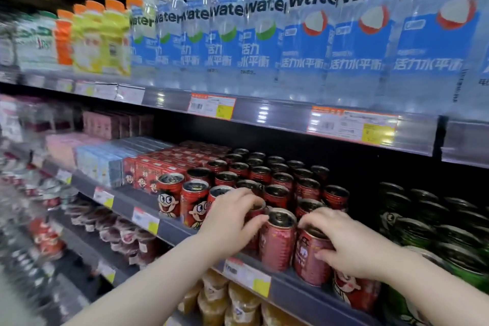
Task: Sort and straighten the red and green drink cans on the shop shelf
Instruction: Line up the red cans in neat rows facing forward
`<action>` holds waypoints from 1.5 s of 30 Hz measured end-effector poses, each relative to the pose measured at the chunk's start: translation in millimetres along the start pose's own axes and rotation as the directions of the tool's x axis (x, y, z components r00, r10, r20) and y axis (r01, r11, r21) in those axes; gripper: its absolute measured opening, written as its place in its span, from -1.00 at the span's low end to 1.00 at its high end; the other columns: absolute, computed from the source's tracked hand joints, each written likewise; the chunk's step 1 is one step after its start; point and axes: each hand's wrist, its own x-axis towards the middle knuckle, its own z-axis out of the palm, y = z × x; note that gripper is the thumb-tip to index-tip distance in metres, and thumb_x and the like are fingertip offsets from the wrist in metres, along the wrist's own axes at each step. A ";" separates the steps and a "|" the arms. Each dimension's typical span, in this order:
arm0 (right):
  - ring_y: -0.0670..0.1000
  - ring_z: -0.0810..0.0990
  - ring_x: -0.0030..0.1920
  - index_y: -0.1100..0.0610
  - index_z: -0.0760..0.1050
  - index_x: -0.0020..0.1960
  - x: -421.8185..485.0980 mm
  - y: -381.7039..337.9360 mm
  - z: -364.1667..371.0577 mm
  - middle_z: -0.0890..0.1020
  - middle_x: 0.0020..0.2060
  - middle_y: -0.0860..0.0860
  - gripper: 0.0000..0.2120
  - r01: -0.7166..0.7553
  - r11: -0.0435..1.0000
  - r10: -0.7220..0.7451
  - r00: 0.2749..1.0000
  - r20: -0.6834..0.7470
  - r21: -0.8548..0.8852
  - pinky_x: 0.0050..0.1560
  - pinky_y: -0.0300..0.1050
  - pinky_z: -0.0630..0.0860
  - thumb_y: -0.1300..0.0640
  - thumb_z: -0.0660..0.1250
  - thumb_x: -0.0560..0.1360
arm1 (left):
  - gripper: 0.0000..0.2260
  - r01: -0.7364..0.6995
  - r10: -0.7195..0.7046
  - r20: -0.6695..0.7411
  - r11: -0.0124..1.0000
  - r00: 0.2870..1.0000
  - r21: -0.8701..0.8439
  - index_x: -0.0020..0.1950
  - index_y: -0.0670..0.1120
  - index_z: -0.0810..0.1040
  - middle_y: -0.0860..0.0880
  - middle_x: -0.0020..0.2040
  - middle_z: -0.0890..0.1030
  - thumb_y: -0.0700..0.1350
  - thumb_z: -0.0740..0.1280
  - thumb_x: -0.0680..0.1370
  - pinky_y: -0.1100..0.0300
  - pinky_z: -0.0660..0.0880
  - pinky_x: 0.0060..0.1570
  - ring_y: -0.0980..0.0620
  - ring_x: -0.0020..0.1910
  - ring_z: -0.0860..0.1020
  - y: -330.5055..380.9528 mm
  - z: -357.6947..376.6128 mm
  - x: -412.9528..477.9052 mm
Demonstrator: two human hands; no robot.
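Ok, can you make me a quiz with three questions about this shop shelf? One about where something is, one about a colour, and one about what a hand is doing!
1. Where do the green cans stand, next to the red cans?
A. To their left
B. To their right
C. On the shelf above them

2. What colour are the labels on the water bottles on the upper shelf?
A. Blue
B. Purple
C. Black

3. What is the right hand doing?
A. Hanging loose
B. Pressing flat on a price tag
C. Gripping a front red can

Answers:
1 B, the green cans fill the right end of the same shelf.
2 A, each label is blue under the word "water".
3 C, its fingers curl over the can's top and the thumb presses its side.
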 end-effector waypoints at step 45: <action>0.00 0.57 -0.01 0.02 0.52 0.03 272.5 -137.3 12.0 0.60 -0.08 -0.05 -0.77 -0.264 0.640 0.583 0.779 -0.231 0.722 -0.06 -0.18 0.44 0.07 0.43 0.39 | -0.23 0.247 -0.162 0.298 0.930 0.941 -0.274 0.50 -0.14 0.14 -0.15 0.46 0.26 0.21 0.34 0.44 0.12 0.29 0.34 -0.09 0.42 0.29 -226.9 -63.4 76.2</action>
